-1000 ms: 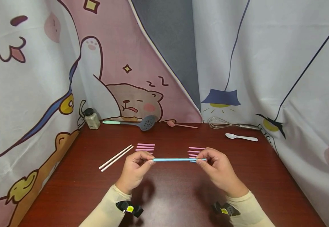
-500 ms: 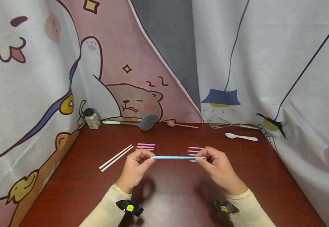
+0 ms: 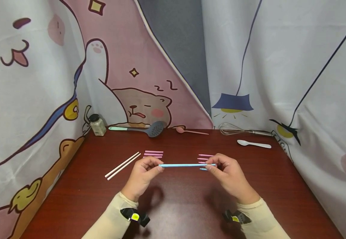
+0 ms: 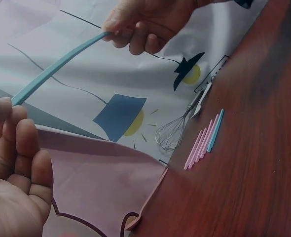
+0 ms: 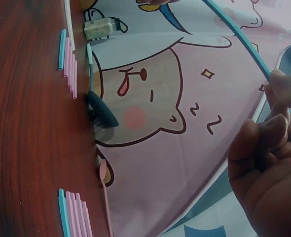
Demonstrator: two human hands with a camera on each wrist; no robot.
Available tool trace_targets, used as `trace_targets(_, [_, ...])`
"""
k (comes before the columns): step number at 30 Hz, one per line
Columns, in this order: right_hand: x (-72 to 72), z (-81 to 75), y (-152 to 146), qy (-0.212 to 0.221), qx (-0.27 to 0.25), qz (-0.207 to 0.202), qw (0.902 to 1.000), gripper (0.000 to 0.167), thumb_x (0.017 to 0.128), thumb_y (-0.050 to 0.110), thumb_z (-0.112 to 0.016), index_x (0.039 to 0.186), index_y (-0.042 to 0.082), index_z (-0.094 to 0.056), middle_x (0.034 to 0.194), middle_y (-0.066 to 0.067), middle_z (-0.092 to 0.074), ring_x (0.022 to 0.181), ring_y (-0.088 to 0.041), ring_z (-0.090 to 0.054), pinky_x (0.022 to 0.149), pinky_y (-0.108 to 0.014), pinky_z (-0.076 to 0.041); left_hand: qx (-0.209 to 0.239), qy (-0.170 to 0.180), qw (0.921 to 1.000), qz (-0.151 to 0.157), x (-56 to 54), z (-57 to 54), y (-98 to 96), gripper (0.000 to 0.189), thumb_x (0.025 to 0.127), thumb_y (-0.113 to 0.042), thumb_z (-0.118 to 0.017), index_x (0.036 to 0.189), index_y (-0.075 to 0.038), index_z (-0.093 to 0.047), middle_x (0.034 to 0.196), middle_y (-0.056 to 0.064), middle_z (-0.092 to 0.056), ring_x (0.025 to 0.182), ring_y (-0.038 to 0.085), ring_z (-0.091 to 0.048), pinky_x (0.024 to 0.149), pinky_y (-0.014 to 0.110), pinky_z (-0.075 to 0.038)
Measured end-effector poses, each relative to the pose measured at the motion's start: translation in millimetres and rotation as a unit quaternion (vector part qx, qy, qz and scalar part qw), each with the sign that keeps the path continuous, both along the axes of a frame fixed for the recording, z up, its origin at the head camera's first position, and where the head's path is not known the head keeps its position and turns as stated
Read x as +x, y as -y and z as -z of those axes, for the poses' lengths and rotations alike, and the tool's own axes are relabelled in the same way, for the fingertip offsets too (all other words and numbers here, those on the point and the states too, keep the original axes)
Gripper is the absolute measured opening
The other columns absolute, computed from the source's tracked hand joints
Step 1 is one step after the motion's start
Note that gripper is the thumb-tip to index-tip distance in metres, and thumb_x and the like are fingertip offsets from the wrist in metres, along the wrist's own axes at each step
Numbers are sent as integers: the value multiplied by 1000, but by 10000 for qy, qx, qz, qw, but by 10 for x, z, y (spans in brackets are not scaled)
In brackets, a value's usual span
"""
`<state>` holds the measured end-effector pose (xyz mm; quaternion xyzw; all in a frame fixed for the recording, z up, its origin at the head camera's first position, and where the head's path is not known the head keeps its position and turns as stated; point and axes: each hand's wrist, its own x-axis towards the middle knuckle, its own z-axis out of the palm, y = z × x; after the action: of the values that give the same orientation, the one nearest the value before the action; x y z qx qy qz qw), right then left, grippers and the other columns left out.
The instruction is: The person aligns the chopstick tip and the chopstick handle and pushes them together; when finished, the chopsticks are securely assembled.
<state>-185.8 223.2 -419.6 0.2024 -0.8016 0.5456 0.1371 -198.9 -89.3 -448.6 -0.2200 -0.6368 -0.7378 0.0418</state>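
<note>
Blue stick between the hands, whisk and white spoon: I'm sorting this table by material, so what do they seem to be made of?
Blue stick: probably plastic, smooth-finished, given its uniform colour.
Whisk: likely metal, polished, being silvery and shiny.
White spoon: smooth and opaque, so plastic perhaps, though ceramic can't be ruled out.

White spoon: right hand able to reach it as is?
Likely yes, once it lets go: the right hand pinches one end of a blue stick, but nothing visible stands between that hand and the white spoon.

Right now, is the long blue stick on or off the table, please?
Off: left hand and right hand pinch the long blue stick; wrist views show it against the curtain.
</note>
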Motion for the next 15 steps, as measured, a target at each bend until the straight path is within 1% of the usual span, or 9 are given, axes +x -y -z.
trace_targets(3, [-19,9,4,107,-30,14,9999,11,94,-1,-76,96,9,-74,70,2,-57,61,-4,-47,49,-26,-40,123,85,9999,8,3,11,24,16,91,12,-68,102,20,-60,92,-7,-72,83,3,-66,75,20,-56])
trace_targets(7, [-57,35,-28,105,16,129,9999,9,95,-1,-74,99,7,-74,72,3,-55,62,-5,-48,49,-26,-40,201,171,9996,-116,-4,25,96,10,90,15,-65,100,15,-62,92,-8,-72,84,4,-65,75,20,-55])
trace_targets(11, [-168,144,-116,221,104,259,9994,7,96,0,-74,102,3,-74,74,3,-56,63,-5,-49,51,-25,-42,303,256,9985,-383,-23,51,234,11,91,12,-67,101,13,-63,91,-7,-72,85,4,-65,75,22,-55])
trace_targets(15, [-318,286,-230,673,178,413,9967,11,98,5,-74,107,0,-74,75,3,-57,62,-6,-51,52,-26,-44,479,345,9948,-834,-53,107,428,9,91,14,-66,99,8,-67,89,-3,-74,84,5,-67,76,23,-56])
